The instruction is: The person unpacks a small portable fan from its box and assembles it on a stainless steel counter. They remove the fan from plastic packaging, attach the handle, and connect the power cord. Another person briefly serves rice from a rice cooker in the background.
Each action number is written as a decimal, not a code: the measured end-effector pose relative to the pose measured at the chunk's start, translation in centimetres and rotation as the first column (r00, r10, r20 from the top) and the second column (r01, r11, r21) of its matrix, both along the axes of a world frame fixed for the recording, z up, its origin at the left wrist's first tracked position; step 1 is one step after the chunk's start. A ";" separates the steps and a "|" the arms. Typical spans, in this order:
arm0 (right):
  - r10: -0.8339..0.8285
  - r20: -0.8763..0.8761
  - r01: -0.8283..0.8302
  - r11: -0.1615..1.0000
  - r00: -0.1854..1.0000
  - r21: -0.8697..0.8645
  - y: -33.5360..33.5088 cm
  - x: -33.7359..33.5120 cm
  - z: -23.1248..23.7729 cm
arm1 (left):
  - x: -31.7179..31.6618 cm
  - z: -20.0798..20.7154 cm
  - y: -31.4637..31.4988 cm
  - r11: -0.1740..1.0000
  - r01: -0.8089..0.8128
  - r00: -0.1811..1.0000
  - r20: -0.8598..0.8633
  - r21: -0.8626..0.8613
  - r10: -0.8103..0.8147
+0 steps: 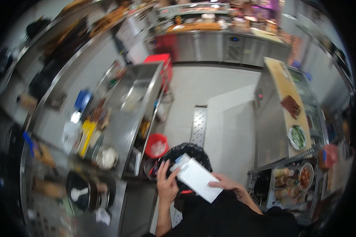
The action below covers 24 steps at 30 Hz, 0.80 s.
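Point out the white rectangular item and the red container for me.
White rectangular item (202, 179): head view, middle of its broad face.
Red container (156, 137): head view, far side, near its rim.

Smooth, matt white paper (200, 179), crinkled black plastic liner (186, 147), red plastic tub (149, 148), shiny metal sink (146, 83).

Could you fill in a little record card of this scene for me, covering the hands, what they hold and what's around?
Place: a kitchen, seen from above
Right hand: grips one side of a white packet
Left hand: at the packet's upper end; blur hides how firmly it holds
Below the packet: a black bin
Beside the bin: a red bucket, pale contents
Left side: metal sink
Right side: long board, bowl of greens, eggs
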State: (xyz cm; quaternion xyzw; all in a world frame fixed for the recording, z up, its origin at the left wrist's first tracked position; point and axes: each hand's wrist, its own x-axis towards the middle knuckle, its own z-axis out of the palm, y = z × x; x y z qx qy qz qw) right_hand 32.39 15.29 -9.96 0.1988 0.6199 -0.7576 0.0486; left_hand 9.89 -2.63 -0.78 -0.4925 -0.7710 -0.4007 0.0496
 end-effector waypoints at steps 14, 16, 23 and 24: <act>-0.111 0.008 0.110 0.975 0.994 -0.194 1.2 0.0 2.5 | -0.7 0.9 -1.1 0.981 0.183 0.846 0.519 -0.063 -0.125; -0.082 0.035 0.088 0.973 0.996 -0.214 1.2 0.7 2.0 | -0.8 0.7 -1.7 0.977 0.209 0.813 0.561 -0.030 -0.157; -0.070 0.043 0.075 0.986 0.997 -0.150 1.4 0.6 3.1 | -2.5 1.2 -2.8 0.969 0.191 0.911 0.397 -0.156 -0.116; -0.059 0.014 0.059 0.996 0.998 -0.063 1.1 0.1 3.6 | -2.7 0.1 -2.9 0.971 0.170 0.936 0.337 -0.170 -0.105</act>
